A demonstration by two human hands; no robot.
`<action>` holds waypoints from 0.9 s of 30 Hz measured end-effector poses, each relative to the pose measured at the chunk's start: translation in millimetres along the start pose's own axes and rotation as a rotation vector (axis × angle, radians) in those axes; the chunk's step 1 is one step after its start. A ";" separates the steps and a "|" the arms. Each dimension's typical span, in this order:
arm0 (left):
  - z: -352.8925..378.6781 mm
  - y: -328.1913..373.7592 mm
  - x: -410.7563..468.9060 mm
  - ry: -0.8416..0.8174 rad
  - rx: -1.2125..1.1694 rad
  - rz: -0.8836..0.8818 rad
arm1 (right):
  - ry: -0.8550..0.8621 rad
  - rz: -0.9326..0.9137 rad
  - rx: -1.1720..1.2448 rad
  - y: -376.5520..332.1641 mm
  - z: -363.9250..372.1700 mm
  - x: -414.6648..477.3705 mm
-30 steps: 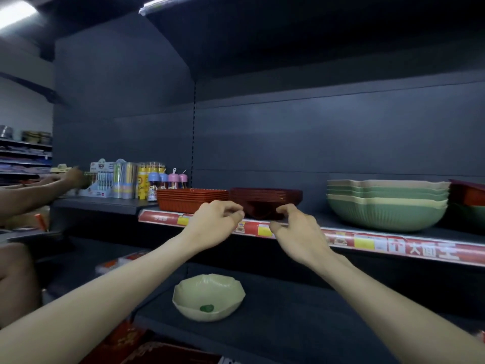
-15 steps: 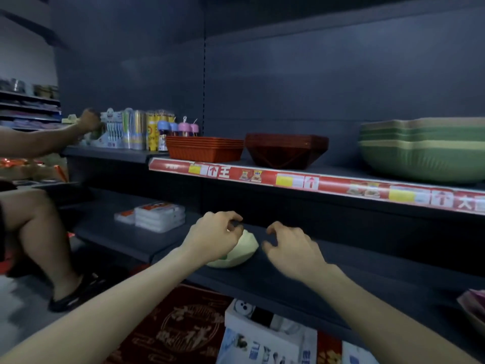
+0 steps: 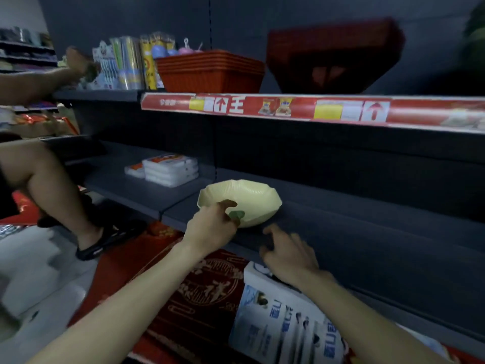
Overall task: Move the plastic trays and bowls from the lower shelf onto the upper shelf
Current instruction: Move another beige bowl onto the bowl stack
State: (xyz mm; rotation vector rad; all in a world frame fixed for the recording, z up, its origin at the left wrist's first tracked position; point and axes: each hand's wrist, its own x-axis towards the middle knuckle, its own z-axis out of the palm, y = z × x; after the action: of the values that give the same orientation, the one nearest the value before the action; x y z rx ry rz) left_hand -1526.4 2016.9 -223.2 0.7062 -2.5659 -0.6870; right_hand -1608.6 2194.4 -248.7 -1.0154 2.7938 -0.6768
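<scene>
Balance is worrying me: my left hand (image 3: 210, 228) is pinching the cream bowl (image 3: 252, 200) by its rim, my right hand (image 3: 287, 254) is hovering empty and slack, so I'm wanting it underneath.

Light is dim, with deep shadow under the upper shelf (image 3: 99, 95); the pale yellow bowl (image 3: 252, 198) catches the most. Motion blur smears the dark red trays (image 3: 333, 56), and wide-angle distortion bends the edges.
</scene>
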 end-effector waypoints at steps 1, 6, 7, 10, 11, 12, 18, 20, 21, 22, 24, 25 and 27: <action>7.9 -4.6 4.5 0.004 -0.009 -0.017 | 0.018 -0.001 0.009 0.7 5.3 5.5; 38.5 -15.0 17.4 0.046 0.004 -0.072 | 0.169 -0.047 0.042 3.4 21.4 28.5; 43.5 -16.3 17.8 0.057 0.010 -0.069 | 0.191 -0.062 0.036 5.1 23.4 32.2; 55.8 -19.2 18.5 0.077 0.054 -0.058 | 0.228 -0.085 0.007 9.5 26.7 40.6; 58.6 -19.9 20.1 0.074 0.079 -0.048 | 0.231 -0.087 0.000 11.2 28.4 45.3; 60.6 -20.6 21.6 0.065 0.088 -0.036 | 0.224 -0.085 -0.005 12.7 30.1 49.7; 66.3 -27.1 27.3 0.048 0.022 -0.033 | 0.235 -0.082 -0.009 17.3 49.7 59.0; 66.6 -29.4 24.8 0.047 -0.009 -0.043 | 0.264 -0.092 0.002 18.9 52.9 58.3; 66.2 -30.2 23.6 0.048 -0.032 -0.048 | 0.270 -0.099 0.000 19.5 52.8 57.8; 64.7 -29.7 21.9 0.048 -0.050 -0.049 | 0.273 -0.107 -0.009 20.1 52.4 56.5; 61.2 -27.7 16.8 0.039 -0.074 -0.038 | 0.281 -0.122 -0.032 21.3 52.3 51.3; 59.6 -27.2 14.3 0.032 -0.082 -0.030 | 0.287 -0.128 -0.038 22.2 52.2 48.1; 55.2 -27.7 8.8 0.021 -0.113 -0.023 | 0.299 -0.149 -0.034 24.2 51.8 41.1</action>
State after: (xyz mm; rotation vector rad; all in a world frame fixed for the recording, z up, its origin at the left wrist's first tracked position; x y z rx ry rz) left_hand -1549.9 2010.6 -280.7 0.7033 -2.4808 -0.8211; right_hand -1642.7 2165.5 -303.2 -1.2330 3.0110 -0.8681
